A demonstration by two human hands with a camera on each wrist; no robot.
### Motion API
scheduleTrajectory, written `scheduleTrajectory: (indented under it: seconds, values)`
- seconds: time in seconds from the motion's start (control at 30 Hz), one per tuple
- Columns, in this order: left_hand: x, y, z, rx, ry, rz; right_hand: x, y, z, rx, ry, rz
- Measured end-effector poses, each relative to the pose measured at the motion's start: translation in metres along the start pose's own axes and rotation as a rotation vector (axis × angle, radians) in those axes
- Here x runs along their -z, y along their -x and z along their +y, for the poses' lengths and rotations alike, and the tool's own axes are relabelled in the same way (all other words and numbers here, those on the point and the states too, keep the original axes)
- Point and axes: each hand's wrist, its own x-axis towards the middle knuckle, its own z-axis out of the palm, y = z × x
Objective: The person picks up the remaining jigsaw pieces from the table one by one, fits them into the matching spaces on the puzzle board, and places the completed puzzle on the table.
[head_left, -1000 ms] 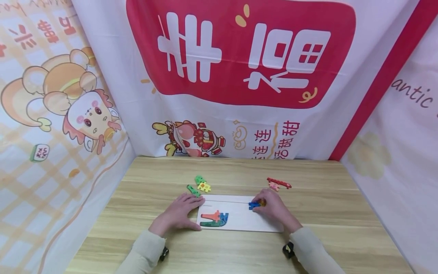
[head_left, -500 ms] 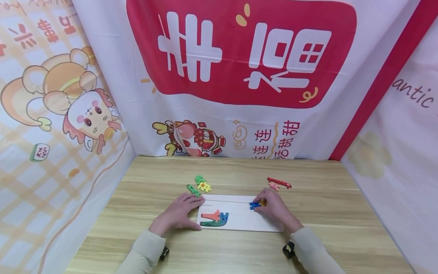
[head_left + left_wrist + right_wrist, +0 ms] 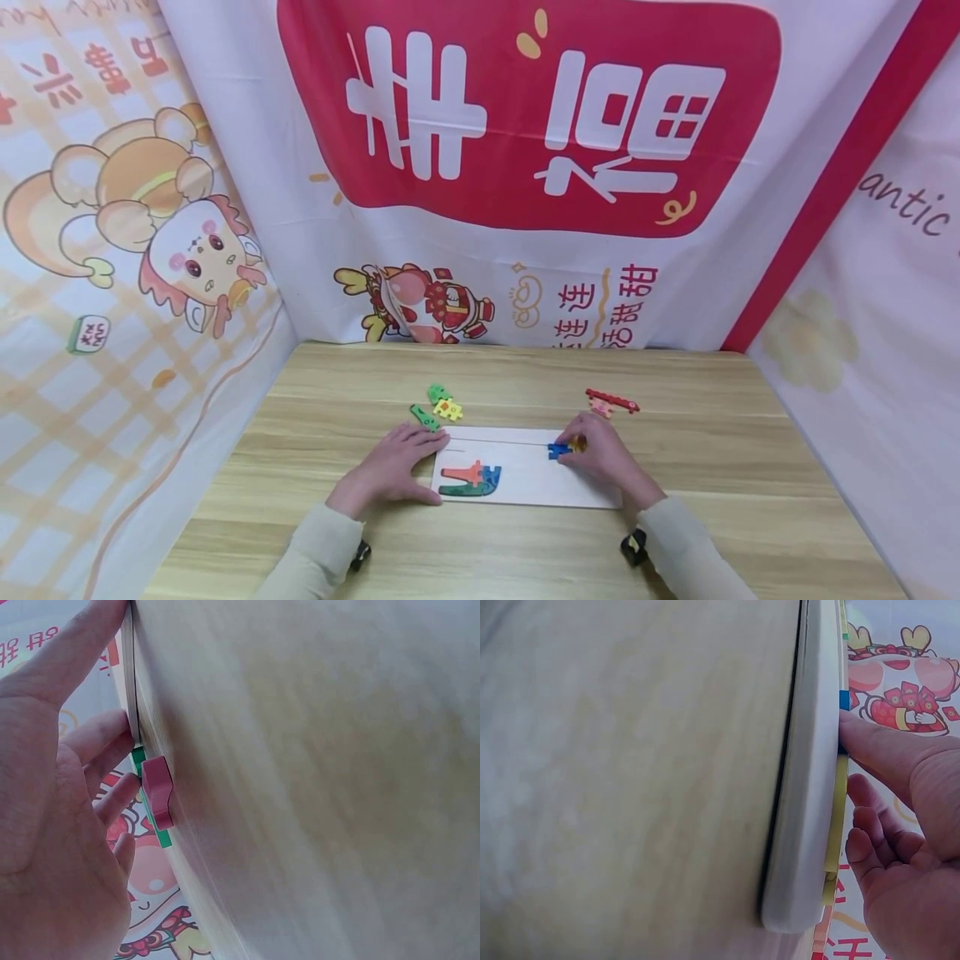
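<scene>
At the left side, a pale cloth is printed with a plaid pattern and a cartoon animal, and beside it a wood-grain table is seen. On it, the left end of a white board is touched by the left hand, whose fingers and thumb are spread loosely, the thumb near the closer corner. Just beyond that end, two green pieces and a yellow piece are laid near one another, the yellow one marked with an orange patch. The board itself is rectangular and flat, with a thin line drawn along its far edge; in the right wrist view a rounded corner is shown. On its left part, an orange piece, a dark green piece and a blue corner piece are set against one another. Towards the far right, a small notched blue piece is pinched at the board by the right hand; an amber piece is partly hidden beneath its fingers. Beyond that hand, a pink piece and a long red strip are placed together.
</scene>
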Motion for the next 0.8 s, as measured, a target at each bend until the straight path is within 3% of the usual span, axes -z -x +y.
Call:
scheduleTrajectory:
  seconds: [0.5, 0.8]
  values:
    - [0.0, -0.002, -0.001, 0.007, -0.003, -0.001, 0.002, -0.001, 0.004, 0.008, -0.015, -0.001]
    - [0.0, -0.002, -0.001, 0.004, -0.005, -0.006, 0.016, 0.011, 0.015, 0.045, -0.023, -0.004]
